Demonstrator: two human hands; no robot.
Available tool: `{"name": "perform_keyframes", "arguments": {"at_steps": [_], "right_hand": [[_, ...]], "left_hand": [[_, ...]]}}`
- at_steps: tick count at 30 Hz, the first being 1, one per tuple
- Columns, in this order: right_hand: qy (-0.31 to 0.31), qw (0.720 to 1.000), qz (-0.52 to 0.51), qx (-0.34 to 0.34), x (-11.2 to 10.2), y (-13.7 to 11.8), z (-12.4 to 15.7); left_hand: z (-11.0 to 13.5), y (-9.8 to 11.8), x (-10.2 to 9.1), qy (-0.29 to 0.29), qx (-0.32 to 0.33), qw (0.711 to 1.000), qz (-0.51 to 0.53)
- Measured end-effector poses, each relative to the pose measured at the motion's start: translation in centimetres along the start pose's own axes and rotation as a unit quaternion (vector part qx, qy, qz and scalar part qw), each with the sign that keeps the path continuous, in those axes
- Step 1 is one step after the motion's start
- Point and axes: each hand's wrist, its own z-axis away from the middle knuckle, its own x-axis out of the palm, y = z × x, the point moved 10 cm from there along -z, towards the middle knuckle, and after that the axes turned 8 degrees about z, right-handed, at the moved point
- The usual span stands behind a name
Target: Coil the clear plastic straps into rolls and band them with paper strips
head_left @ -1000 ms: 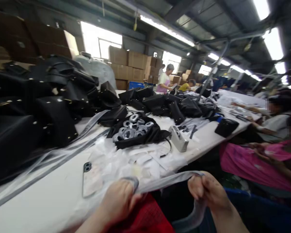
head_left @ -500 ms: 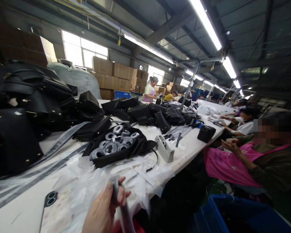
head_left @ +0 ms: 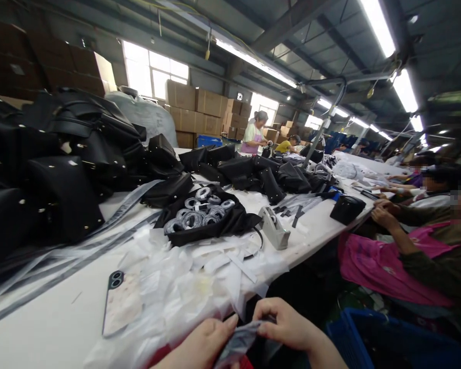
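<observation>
On the white counter (head_left: pixel 30 333), as landmark: light-grey, wedge-shaped tape dispenser (head_left: pixel 275 233). On the near side of the tape dispenser, beside the counter's edge: soft, flat grey strip (head_left: pixel 238 341), material unclear, long axis slanting from near left to far right, lower end cut off by the frame. Gripped along its left side by the left hand (head_left: pixel 203 342); pinched at its far-right end by the right hand (head_left: pixel 290 325), nearer of the two to the tape dispenser. Left of the tape dispenser: black fabric pouch (head_left: pixel 240 225) with ring-shaped grey coils (head_left: pixel 192 219).
</observation>
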Motion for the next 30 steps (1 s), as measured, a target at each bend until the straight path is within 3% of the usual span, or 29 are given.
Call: {"name": "perform_keyframes", "arguments": {"at_steps": [3, 5, 8, 10, 14, 16, 18, 20, 21, 23, 26, 28, 30], "right_hand": [[-0.045, 0.995, -0.091, 0.013, 2.8, 0.6, -0.2], [-0.067, 0.984, -0.160, 0.044, 4.9, 1.3, -0.2], [-0.034, 0.970, -0.235, 0.053, 6.1, 1.8, -0.4], [0.007, 0.974, -0.221, 0.043, 5.8, 2.0, -0.5], [0.081, 0.992, -0.079, 0.063, 5.5, 2.6, -0.9], [0.057, 0.995, -0.055, 0.062, 7.2, 2.0, -1.1], [-0.036, 0.995, -0.083, 0.042, 10.4, 0.2, -0.8], [-0.145, 0.977, -0.156, 0.018, 13.0, -2.5, 0.4], [-0.179, 0.962, -0.207, 0.006, 13.4, -3.9, 0.9], [-0.161, 0.936, -0.313, -0.008, 11.2, -5.5, 1.1], [-0.043, 0.930, -0.366, 0.018, 5.2, -3.5, -0.1], [-0.036, 0.956, -0.286, 0.052, 3.2, -1.1, -1.0], [-0.041, 0.986, -0.148, 0.069, 2.1, 1.0, -1.5]], "left_hand": [[0.9, 0.2, 0.1, -0.033, -0.033, 0.988, 0.146], [1.2, 0.9, -0.9, -0.004, -0.015, 0.973, 0.230], [1.4, 2.0, -2.8, 0.042, 0.027, 0.948, 0.315], [1.6, 2.6, -3.8, 0.058, 0.039, 0.931, 0.359], [2.3, 4.4, -5.7, 0.076, 0.071, 0.905, 0.413], [2.6, 6.1, -7.4, 0.109, 0.133, 0.897, 0.407], [3.4, 7.9, -10.0, 0.188, 0.239, 0.887, 0.348], [5.0, 9.2, -12.0, 0.306, 0.338, 0.869, 0.191], [5.6, 9.5, -12.1, 0.358, 0.361, 0.858, 0.079], [5.3, 9.4, -10.3, 0.386, 0.353, 0.838, -0.156], [2.9, 6.8, -5.8, 0.268, 0.275, 0.845, -0.373], [2.2, 5.2, -4.1, 0.197, 0.214, 0.875, -0.387], [2.1, 4.3, -3.8, 0.159, 0.158, 0.924, -0.311]]}}
